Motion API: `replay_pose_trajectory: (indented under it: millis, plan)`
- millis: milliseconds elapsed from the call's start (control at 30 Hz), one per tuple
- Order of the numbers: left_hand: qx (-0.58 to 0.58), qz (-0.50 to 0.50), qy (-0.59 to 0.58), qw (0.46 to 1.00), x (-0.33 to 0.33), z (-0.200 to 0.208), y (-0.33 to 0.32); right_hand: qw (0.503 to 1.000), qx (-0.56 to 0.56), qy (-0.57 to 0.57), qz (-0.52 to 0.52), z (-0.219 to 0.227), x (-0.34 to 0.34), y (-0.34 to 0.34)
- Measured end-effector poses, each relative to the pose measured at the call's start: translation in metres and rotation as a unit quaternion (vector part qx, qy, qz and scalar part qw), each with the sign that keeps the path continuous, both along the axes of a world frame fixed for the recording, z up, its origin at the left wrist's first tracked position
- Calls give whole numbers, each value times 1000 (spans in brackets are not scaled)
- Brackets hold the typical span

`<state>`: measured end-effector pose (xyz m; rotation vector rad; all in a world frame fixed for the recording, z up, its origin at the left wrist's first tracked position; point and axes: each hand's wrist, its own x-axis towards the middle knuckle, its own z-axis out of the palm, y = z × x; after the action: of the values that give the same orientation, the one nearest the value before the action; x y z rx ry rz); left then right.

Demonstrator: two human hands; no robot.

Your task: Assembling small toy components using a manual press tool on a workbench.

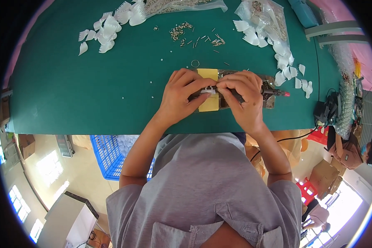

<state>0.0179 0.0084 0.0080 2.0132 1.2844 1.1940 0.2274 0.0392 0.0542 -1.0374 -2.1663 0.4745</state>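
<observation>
Both of my hands meet over a yellow patch (208, 106) on a brown, shiny strip (270, 101) on the table. My left hand (180, 94) is closed, pinching a small white plastic piece (208, 91) with a bit of metal at its top edge. Close against that piece, the fingertips of my right hand (244, 94) are pressed together; whatever sits between them is too small to make out. A dark slim tool with a red tip (286, 94) lies on the strip, partly behind my right hand. A thin metal ring (195, 63) rests just beyond the strip.
White toothed plastic pieces (109, 31) lie at far left, more (283, 58) at right. Small metal clips (180, 31) and pins (217, 41) are scattered ahead, near clear bags of parts (273, 16). Grey metal bars (332, 29) stand far right. A blue basket (105, 157) sits below the table edge.
</observation>
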Motion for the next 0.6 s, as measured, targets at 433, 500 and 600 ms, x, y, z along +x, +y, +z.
replay_pose_trajectory:
  millis: [433,500,600]
  plan:
    - [0,23,3,1000,-2,-4,-1,996,-61,53,-39,16,-3,7]
    - [2,22,0,1000,-2,-2,-1,997,-63,26,-25,21,0,31]
    - [9,17,0,1000,-3,-2,0,995,-92,-26,13,9,-20,74]
